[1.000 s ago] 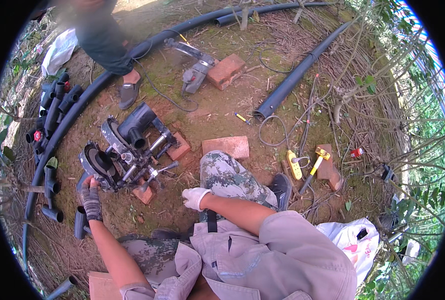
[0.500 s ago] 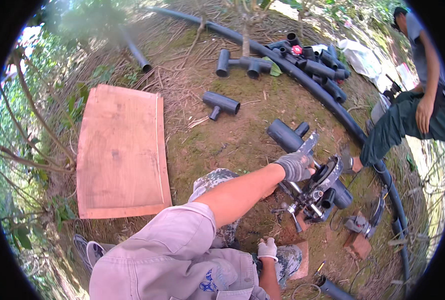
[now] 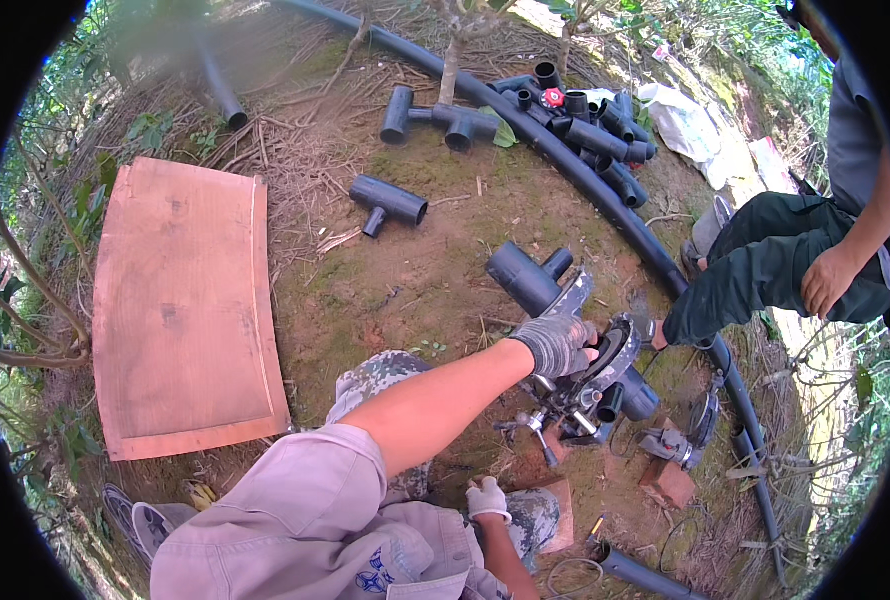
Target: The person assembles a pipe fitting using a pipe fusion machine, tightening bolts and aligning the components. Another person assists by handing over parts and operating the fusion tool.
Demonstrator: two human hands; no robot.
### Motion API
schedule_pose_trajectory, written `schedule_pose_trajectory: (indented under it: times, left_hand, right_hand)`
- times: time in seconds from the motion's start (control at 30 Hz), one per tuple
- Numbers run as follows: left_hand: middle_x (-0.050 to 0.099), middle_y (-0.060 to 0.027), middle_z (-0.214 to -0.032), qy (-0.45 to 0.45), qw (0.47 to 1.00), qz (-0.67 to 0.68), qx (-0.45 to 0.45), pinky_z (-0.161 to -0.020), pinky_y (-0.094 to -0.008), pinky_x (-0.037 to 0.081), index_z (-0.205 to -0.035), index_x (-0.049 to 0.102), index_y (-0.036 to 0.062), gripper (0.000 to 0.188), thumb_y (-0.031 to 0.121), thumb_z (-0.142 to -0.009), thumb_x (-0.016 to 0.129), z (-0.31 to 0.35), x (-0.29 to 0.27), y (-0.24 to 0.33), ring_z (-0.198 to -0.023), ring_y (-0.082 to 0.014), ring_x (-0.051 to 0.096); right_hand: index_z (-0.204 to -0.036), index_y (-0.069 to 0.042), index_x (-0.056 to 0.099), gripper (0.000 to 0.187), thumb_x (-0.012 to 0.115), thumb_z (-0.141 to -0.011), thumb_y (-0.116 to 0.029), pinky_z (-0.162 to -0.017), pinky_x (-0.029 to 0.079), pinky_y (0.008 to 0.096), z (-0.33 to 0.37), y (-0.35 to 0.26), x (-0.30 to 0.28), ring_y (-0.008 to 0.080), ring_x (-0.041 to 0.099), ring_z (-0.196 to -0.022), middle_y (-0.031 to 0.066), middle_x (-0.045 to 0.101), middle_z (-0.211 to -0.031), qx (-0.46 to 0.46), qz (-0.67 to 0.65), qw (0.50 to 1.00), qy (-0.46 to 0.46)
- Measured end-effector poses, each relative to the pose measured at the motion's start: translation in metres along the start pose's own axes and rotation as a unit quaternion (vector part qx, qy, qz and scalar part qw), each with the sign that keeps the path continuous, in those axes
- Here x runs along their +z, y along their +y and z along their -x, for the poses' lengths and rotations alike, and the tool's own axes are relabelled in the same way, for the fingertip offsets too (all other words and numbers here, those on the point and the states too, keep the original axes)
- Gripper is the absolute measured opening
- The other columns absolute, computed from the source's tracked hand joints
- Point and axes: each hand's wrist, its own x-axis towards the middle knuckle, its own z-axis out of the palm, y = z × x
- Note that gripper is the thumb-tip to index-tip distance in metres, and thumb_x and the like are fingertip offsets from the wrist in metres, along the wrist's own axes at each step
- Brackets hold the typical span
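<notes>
My left hand [image 3: 555, 345], in a grey striped glove, is closed on the metal frame of a pipe clamp [image 3: 610, 360]. The clamp stands on the ground in front of me, with a curved metal jaw and a handle. A black plastic tee fitting [image 3: 525, 278] sits at its far left side. Another black pipe piece [image 3: 638, 393] shows at its right side. My right hand [image 3: 489, 500], in a white glove, rests by my camouflage-clad knee with its fingers curled and nothing visible in them.
A co-worker [image 3: 765, 265] sits at the right, a foot beside the clamp. A long black pipe [image 3: 605, 195] crosses behind. Black fittings [image 3: 605, 135] are heaped at the back; a loose tee [image 3: 389, 202] lies nearer. A wooden board [image 3: 185, 310] lies left. A power tool [image 3: 670, 445] rests on a brick [image 3: 668, 485].
My view has swung to the right, so the whole scene sits further left and more of the co-worker shows. My left hand stays on the clamp; my right hand stays by the knee.
</notes>
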Motion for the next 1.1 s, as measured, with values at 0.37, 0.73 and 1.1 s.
schedule_pose_trajectory:
  times: [0.37, 0.73, 1.1]
  left_hand:
    - [0.074, -0.0169, -0.1, -0.023, 0.998, -0.042, 0.04, -0.092, -0.0415, 0.053, -0.121, 0.067, 0.0026, 0.039, 0.033, -0.097, 0.065, 0.001, 0.001, -0.004, -0.099, -0.0342, 0.071]
    - [0.068, -0.0233, -0.082, 0.226, 0.972, 0.032, 0.053, -0.076, -0.0467, 0.051, -0.095, 0.068, 0.0019, 0.031, 0.031, -0.101, 0.06, -0.004, -0.003, -0.001, -0.082, -0.0428, 0.066]
    - [0.053, -0.0032, -0.055, 0.427, 0.811, 0.399, -0.031, -0.055, -0.035, 0.04, -0.065, 0.056, 0.0059, 0.05, 0.039, -0.103, 0.056, -0.031, -0.043, -0.058, -0.053, -0.0152, 0.051]
  right_hand:
    - [-0.121, -0.009, 0.067, 0.04, 0.065, -0.091, -0.036, -0.098, 0.051, 0.0466, -0.001, -0.003, 0.0, 0.0404, 0.066, -0.114, 0.0226, 0.071, -0.118, 0.028, 0.029, 0.999, -0.033]
    - [-0.12, -0.008, 0.068, 0.04, 0.066, -0.092, -0.036, -0.097, 0.051, 0.0442, 0.0, -0.004, 0.0, 0.0385, 0.067, -0.114, 0.0206, 0.072, -0.116, 0.023, 0.027, 0.999, -0.035]
    - [-0.122, -0.006, 0.066, 0.039, 0.066, -0.093, -0.033, -0.097, 0.052, 0.0412, -0.009, 0.013, 0.011, 0.0365, 0.068, -0.112, 0.0197, 0.073, -0.115, 0.002, -0.019, 0.999, -0.029]
